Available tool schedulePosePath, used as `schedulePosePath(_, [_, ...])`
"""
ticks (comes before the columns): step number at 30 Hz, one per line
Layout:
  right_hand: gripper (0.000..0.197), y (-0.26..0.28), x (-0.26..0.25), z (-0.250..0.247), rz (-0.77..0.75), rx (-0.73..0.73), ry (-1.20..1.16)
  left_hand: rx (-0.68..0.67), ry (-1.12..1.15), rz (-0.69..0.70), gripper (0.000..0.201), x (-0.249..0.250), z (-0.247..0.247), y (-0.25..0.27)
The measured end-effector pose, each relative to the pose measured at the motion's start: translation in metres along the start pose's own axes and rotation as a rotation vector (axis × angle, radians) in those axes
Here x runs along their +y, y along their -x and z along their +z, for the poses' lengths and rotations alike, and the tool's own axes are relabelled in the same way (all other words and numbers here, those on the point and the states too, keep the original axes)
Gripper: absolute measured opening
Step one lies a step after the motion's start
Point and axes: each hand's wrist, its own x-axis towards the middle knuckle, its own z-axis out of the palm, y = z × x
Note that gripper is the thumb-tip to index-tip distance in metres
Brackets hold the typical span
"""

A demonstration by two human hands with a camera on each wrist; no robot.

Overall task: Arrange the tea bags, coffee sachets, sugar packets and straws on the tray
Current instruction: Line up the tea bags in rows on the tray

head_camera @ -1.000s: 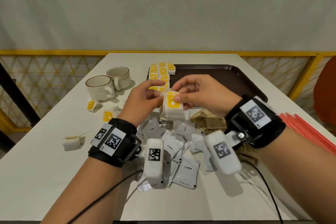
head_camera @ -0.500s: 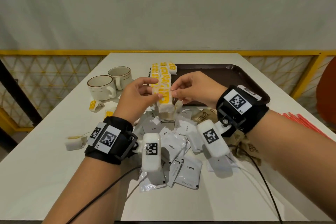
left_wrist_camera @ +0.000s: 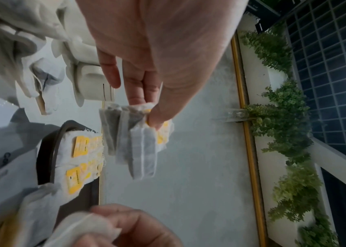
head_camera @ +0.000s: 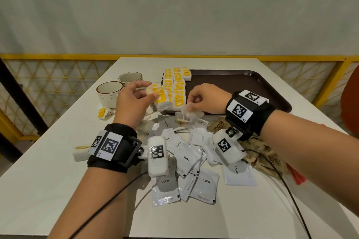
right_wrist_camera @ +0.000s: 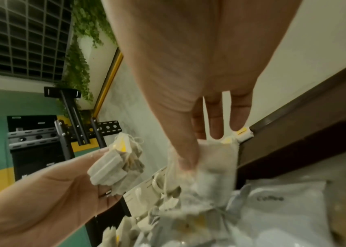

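Note:
My left hand [head_camera: 152, 90] pinches a small bundle of tea bags [left_wrist_camera: 133, 138] with yellow tags, held just left of the brown tray [head_camera: 242, 87]. Rows of tea bags [head_camera: 175, 87] lie along the tray's left end. My right hand [head_camera: 189, 105] pinches a single loose tea bag [right_wrist_camera: 216, 160] at the tray's near edge, above the pile. White coffee sachets [head_camera: 186, 158] lie heaped on the table below both wrists. Brown sugar packets [head_camera: 220, 126] sit under my right wrist. Red straws [head_camera: 297, 176] lie at the right edge, mostly hidden by my forearm.
Two cream cups [head_camera: 108, 91] stand left of the tray. Loose tea bags lie on the table at the left [head_camera: 104, 112] and near my left wrist [head_camera: 79, 154]. A yellow railing [head_camera: 58, 57] runs behind the white table [head_camera: 48, 190].
Both hands held one bundle of tea bags together. Now they have parted: the left keeps the bundle near the tray's left end, the right has dropped onto a loose tea bag.

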Motion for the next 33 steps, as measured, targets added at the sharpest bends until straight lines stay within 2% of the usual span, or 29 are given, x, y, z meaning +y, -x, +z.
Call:
schedulePosePath(2, [0.011,-0.001,-0.001,-0.004,-0.011,0.055,-0.056,0.013,0.005,0.001,0.028,-0.001,-0.001,-0.001])
schedulePosePath(6, [0.008,-0.003,-0.006,-0.011,-0.048,0.047,-0.121,0.025,0.017,-0.001,0.028,-0.001,-0.001,-0.001])
schedulePosePath(10, [0.006,-0.004,-0.009,-0.016,-0.069,-0.01,-0.05,0.016,0.014,0.003,0.026,0.001,-0.001,0.0])
schedulePosePath(19, [0.018,0.001,-0.025,-0.005,-0.136,-0.071,0.141,0.006,0.013,0.015,0.025,0.001,0.0,0.002])
schedulePosePath(22, [0.025,-0.001,-0.029,-0.005,-0.16,-0.041,0.173,0.005,0.005,0.021,0.025,0.001,0.001,0.002])
schedulePosePath(24, [0.022,-0.002,-0.031,-0.003,-0.175,-0.021,0.191,0.006,0.01,0.025,0.025,0.0,0.001,0.002])
schedulePosePath(28, [0.011,0.002,-0.032,0.007,-0.176,-0.127,0.165,0.001,0.021,0.021,0.026,0.0,0.001,0.002])
schedulePosePath(31, [0.016,0.004,-0.025,0.007,-0.148,-0.184,0.183,0.001,0.022,0.012,0.025,0.0,0.001,0.002])
schedulePosePath(33, [0.019,0.006,-0.022,0.004,-0.147,-0.171,0.205,0.0,0.029,0.01,0.025,0.001,0.001,0.001])
